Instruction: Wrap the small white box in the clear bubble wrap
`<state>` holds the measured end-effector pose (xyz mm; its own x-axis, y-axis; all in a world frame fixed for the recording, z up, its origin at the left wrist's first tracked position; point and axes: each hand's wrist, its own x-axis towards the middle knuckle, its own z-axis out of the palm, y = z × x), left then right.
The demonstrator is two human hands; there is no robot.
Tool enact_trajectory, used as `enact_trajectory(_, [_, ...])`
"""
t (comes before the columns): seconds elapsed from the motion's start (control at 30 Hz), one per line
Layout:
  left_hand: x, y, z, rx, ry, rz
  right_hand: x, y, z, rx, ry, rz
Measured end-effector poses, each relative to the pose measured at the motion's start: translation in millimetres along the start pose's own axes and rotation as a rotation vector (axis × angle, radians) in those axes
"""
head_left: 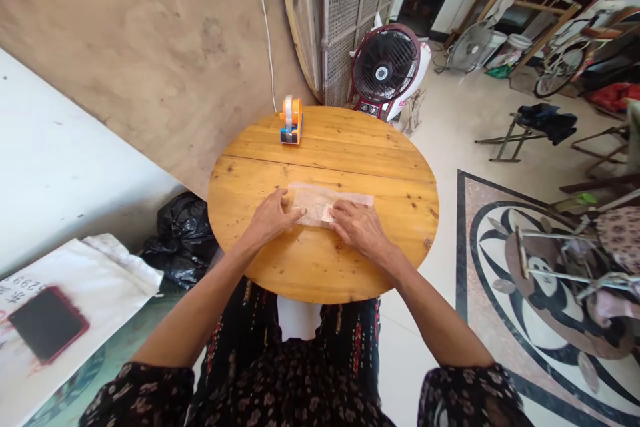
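A thin, translucent sheet or bag (313, 196) lies across the middle of the round wooden table (325, 273). My left hand (274, 215) rests at its left end, thumb and fingers apart, with the thumb touching the edge. Over the right part of the sheet lies my right hand (356, 221), its fingers spread and pressing down from above. A small pale block or label (327, 213) shows just left of the right fingertips; what it is exactly is too small to tell.
An orange and blue tape dispenser (291, 121) stands near the table's far edge. Beyond the table is a fan (386, 70). A black plastic bag (184, 237) sits at the left, and a phone-like dark object (49, 323) lies on a white sack.
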<state>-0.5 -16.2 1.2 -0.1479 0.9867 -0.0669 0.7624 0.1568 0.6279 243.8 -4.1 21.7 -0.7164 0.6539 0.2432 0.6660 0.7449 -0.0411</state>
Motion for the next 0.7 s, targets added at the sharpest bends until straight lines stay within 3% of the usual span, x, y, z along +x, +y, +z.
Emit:
enact_trajectory(0.17, [5,12,4.7,-0.014,-0.097,-0.056,2,1,-2,0.003,-0.017,0.002])
enact_trajectory(0.4, [12,26,10.7,-0.423,-0.220,-0.256,3,1,-5,0.038,-0.040,0.002])
enact_trajectory(0.7, [3,37,13.6,-0.556,-0.201,-0.293,4,0,-8,0.024,-0.052,-0.014])
